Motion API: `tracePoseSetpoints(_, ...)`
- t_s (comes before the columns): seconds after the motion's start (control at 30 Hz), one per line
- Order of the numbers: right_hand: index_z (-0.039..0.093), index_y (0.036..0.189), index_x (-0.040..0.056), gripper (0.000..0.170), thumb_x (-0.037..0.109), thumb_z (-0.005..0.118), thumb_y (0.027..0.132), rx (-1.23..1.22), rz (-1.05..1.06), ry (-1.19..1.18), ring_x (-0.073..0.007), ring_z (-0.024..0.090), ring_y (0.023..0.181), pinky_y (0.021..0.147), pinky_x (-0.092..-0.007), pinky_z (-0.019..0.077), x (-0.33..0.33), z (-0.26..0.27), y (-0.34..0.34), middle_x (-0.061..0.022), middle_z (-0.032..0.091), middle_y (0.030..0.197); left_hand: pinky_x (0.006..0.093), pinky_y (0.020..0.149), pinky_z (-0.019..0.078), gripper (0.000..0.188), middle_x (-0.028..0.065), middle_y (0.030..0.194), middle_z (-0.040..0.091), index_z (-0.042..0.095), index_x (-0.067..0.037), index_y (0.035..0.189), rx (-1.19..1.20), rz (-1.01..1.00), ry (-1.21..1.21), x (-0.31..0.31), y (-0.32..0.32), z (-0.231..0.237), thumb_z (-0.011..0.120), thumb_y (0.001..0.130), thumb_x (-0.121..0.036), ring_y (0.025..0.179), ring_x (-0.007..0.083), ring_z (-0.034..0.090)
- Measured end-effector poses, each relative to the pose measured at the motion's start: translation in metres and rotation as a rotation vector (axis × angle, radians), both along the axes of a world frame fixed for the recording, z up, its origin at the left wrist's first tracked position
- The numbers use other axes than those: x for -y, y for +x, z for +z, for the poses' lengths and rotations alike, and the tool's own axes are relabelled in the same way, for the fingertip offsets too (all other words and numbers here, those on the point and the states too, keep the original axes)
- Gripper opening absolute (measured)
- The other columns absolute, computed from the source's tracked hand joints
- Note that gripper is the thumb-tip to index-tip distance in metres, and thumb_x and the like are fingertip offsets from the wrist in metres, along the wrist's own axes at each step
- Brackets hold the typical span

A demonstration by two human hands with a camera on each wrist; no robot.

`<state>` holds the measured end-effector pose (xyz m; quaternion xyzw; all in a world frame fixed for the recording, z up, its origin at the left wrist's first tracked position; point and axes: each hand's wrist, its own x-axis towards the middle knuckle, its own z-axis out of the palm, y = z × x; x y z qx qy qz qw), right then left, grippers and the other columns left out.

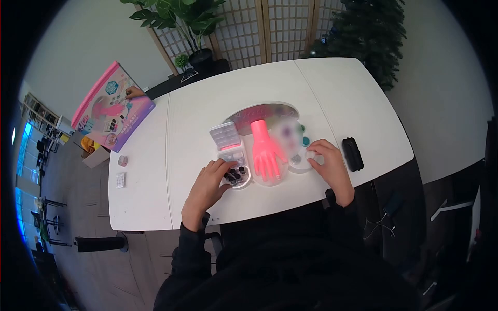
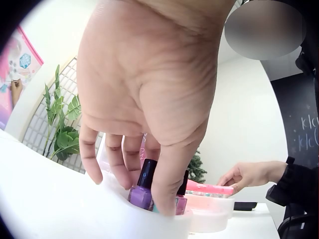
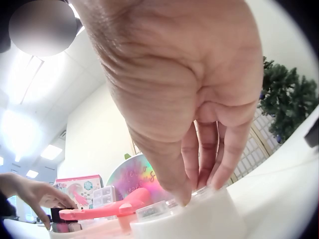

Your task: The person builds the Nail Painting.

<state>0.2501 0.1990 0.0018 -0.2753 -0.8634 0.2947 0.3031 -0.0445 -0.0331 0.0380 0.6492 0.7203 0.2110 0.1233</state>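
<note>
The left hand (image 1: 205,187) reaches down over dark-capped polish bottles (image 1: 237,175) in the round left section of a white tray. In the left wrist view its thumb is beside a purple bottle (image 2: 141,197), its other fingers beyond; no bottle is lifted. The right hand (image 1: 332,168) pinches a small whitish round pot (image 1: 310,154) between thumb and fingers at the right section; in the right wrist view the fingertips hide part of it, low at the rim (image 3: 199,219). A bright pink model hand (image 1: 267,155) lies between both hands, its fingers towards the person.
Behind the model hand stands a curved iridescent panel (image 1: 254,111). An open compartment case (image 1: 225,136) is at the left, a teal pot (image 1: 306,141) at the right. A black case (image 1: 352,154) lies further right; a pink-purple box (image 1: 114,109) stands at the table's far left.
</note>
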Motion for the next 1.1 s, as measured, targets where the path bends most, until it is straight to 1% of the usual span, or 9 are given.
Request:
tracePoseSetpoints(0.03, 0.075, 0.115, -0.0035, 0.033, -0.008, 0.081, 0.083, 0.002, -0.008, 0.0, -0.0276, 0.071, 0.096, 0.088, -0.0349, 0.0588, 0.001, 0.001, 0.0, -0.0128, 0.072, 0.114, 0.0443, 0.097, 0.0517, 0.067, 0.006, 0.121, 0.066, 0.064, -0.01, 0.139, 0.014, 0.0, 0.021, 0.0, -0.002, -0.002, 0.086, 0.077, 0.002, 0.114, 0.0305, 0.064)
tracePoseSetpoints(0.1, 0.073, 0.112, -0.0034, 0.031, -0.006, 0.081, 0.081, -0.001, -0.021, -0.041, -0.0361, 0.069, 0.109, 0.094, -0.041, 0.0571, 0.003, 0.002, -0.001, -0.0142, 0.072, 0.114, 0.044, 0.096, 0.0519, 0.066, 0.0069, 0.119, 0.067, 0.064, -0.01, 0.139, 0.029, 0.001, 0.041, 0.0, -0.003, -0.003, 0.084, 0.077, 0.004, 0.113, 0.0309, 0.065)
tracePoseSetpoints(0.53, 0.073, 0.108, -0.0029, 0.031, -0.006, 0.081, 0.078, -0.002, -0.038, 0.034, -0.0373, 0.07, 0.108, 0.093, -0.0423, 0.0581, 0.003, 0.002, -0.002, -0.0151, 0.073, 0.114, 0.0457, 0.095, 0.055, 0.067, 0.0142, 0.113, 0.065, 0.063, -0.002, 0.139, 0.127, 0.002, 0.079, -0.003, -0.007, -0.004, 0.079, 0.076, 0.014, 0.109, 0.0355, 0.066)
tracePoseSetpoints(0.6, 0.075, 0.111, -0.0045, 0.032, -0.007, 0.082, 0.079, 0.022, -0.036, 0.028, -0.0303, 0.073, 0.098, 0.088, -0.0374, 0.0592, 0.002, 0.005, -0.003, -0.0146, 0.075, 0.113, 0.045, 0.095, 0.055, 0.069, 0.0141, 0.111, 0.065, 0.062, -0.002, 0.14, 0.132, 0.009, 0.102, -0.004, -0.008, -0.006, 0.079, 0.075, 0.015, 0.107, 0.0346, 0.066)
tracePoseSetpoints(0.7, 0.076, 0.113, -0.0032, 0.035, -0.009, 0.083, 0.079, 0.054, -0.028, -0.019, -0.0299, 0.074, 0.099, 0.088, -0.0362, 0.06, -0.001, 0.007, -0.003, -0.0144, 0.075, 0.114, 0.047, 0.095, 0.0556, 0.065, 0.0159, 0.118, 0.065, 0.062, -0.002, 0.138, 0.13, 0.021, 0.04, -0.003, -0.011, -0.005, 0.079, 0.077, 0.013, 0.11, 0.0378, 0.065)
tracePoseSetpoints(0.83, 0.075, 0.111, -0.0017, 0.032, -0.005, 0.084, 0.08, 0.002, 0.017, -0.078, -0.0351, 0.074, 0.1, 0.089, -0.0391, 0.0603, -0.006, 0.013, 0.002, -0.016, 0.075, 0.111, 0.0443, 0.092, 0.0549, 0.069, 0.0143, 0.108, 0.063, 0.063, -0.003, 0.142, 0.123, 0.017, 0.097, 0.004, -0.014, 0.011, 0.082, 0.077, 0.01, 0.102, 0.034, 0.066)
tracePoseSetpoints(0.9, 0.075, 0.113, -0.0013, 0.033, -0.005, 0.085, 0.081, 0.006, -0.097, -0.09, -0.0332, 0.075, 0.099, 0.088, -0.0368, 0.0605, -0.012, 0.019, 0.015, -0.0161, 0.075, 0.112, 0.0449, 0.091, 0.0559, 0.063, 0.0158, 0.115, 0.064, 0.062, -0.003, 0.144, 0.11, 0.056, 0.071, 0.01, -0.021, 0.024, 0.08, 0.084, 0.007, 0.105, 0.0351, 0.067)
tracePoseSetpoints(1.03, 0.075, 0.118, -0.0004, 0.036, 0.005, 0.085, 0.084, 0.186, -0.387, 0.123, -0.0327, 0.071, 0.11, 0.089, -0.0459, 0.0613, -0.036, 0.001, 0.054, -0.0166, 0.072, 0.118, 0.045, 0.088, 0.0546, 0.041, 0.0143, 0.104, 0.066, 0.072, -0.003, 0.128, 0.063, 0.121, 0.133, 0.012, -0.028, 0.031, 0.076, 0.088, 0.006, 0.097, 0.0343, 0.068)
tracePoseSetpoints(1.1, 0.073, 0.122, 0.0012, 0.045, 0.016, 0.088, 0.083, 0.568, -0.762, 0.105, -0.0349, 0.068, 0.116, 0.091, -0.0505, 0.0608, -0.036, -0.006, 0.063, -0.016, 0.069, 0.121, 0.0434, 0.084, 0.0535, 0.025, 0.0121, 0.097, 0.068, 0.077, -0.002, 0.113, -0.003, 0.118, 0.243, 0.01, -0.029, 0.028, 0.075, 0.089, 0.005, 0.092, 0.0324, 0.068)
